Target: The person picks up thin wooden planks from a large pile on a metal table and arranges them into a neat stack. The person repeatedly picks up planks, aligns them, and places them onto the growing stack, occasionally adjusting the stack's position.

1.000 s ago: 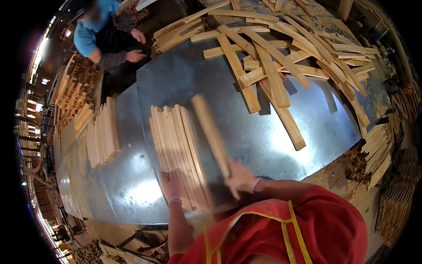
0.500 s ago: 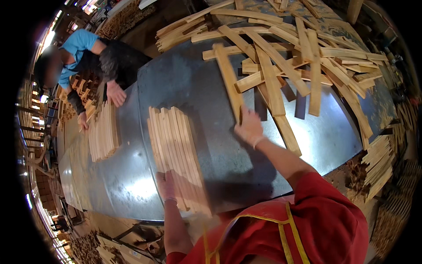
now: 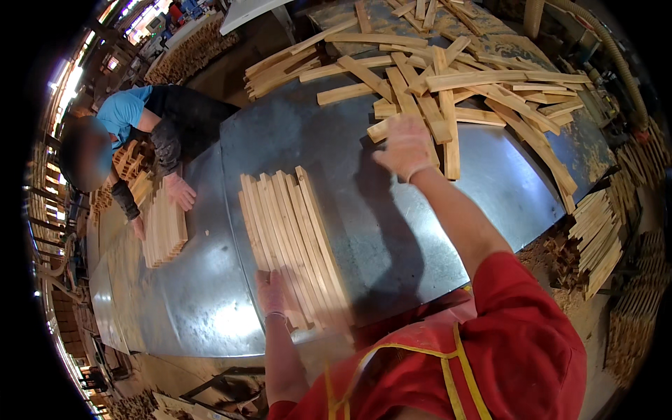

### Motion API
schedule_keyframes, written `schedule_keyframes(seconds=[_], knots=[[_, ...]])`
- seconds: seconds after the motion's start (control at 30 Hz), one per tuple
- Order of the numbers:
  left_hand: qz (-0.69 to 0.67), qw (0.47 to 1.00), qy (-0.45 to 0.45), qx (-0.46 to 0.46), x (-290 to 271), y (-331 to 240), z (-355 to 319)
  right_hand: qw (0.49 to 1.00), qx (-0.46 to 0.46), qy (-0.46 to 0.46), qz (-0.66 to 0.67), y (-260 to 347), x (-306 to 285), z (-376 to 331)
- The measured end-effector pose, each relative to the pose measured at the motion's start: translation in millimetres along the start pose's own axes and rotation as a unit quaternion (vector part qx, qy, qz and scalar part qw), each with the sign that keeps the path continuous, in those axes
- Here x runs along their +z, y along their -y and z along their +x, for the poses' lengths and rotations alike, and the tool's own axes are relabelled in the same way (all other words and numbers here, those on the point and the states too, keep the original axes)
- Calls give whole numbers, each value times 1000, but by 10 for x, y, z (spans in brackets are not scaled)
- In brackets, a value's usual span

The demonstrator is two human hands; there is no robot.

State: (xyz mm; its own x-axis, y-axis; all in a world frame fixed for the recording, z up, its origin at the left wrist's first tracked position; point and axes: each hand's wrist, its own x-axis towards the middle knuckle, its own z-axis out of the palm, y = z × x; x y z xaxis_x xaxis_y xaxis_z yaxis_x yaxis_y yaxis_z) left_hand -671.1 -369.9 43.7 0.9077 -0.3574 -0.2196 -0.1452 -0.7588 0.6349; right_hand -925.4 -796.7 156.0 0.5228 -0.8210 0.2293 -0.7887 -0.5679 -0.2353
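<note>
The row [image 3: 290, 245] of pale wooden slats lies on the metal table [image 3: 329, 143], its slats side by side and their far ends uneven. At its far end, the rightmost slat juts past its neighbour, with a narrow gap between them.

The left hand [image 3: 271, 292] is against the row's left side, toward the near end, fingers touching the wood; how far they are bent I cannot tell. The right hand [image 3: 406, 145] is beyond the row and to its right, well apart from it, back upward over the near edge of the pile [image 3: 448, 77]. It covers parts of several slats there; its fingertips are hidden and blurred, so I cannot tell whether it grips one. One slat end [image 3: 379, 131] pokes out to its left.

The pile spreads beyond the row on its right, loose slats crossing over one another at many angles. Between it and the row, the table carries the right arm's shadow.

Left of the row, past a seam in the table, is a second stack [image 3: 166, 227]. A co-worker [image 3: 126, 115] in a blue top leans over it, a hand at either side. Far right of the row, off the table, are more slats [image 3: 598, 238] in a bundle.
</note>
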Motion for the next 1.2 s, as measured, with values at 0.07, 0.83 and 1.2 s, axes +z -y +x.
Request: schedule_keyframes(seconds=[0.07,0.83,1.2], knots=[[15,1000,11,16,90,-28,150,994,102,35,6,-619,240,55],[311,909,55,271,1546,-1238,-886,924,-169,332,-89,-1771,-258,1471],[277,943,-180,36,401,-272,-823,829,-82,507,222,-169,608,-942]])
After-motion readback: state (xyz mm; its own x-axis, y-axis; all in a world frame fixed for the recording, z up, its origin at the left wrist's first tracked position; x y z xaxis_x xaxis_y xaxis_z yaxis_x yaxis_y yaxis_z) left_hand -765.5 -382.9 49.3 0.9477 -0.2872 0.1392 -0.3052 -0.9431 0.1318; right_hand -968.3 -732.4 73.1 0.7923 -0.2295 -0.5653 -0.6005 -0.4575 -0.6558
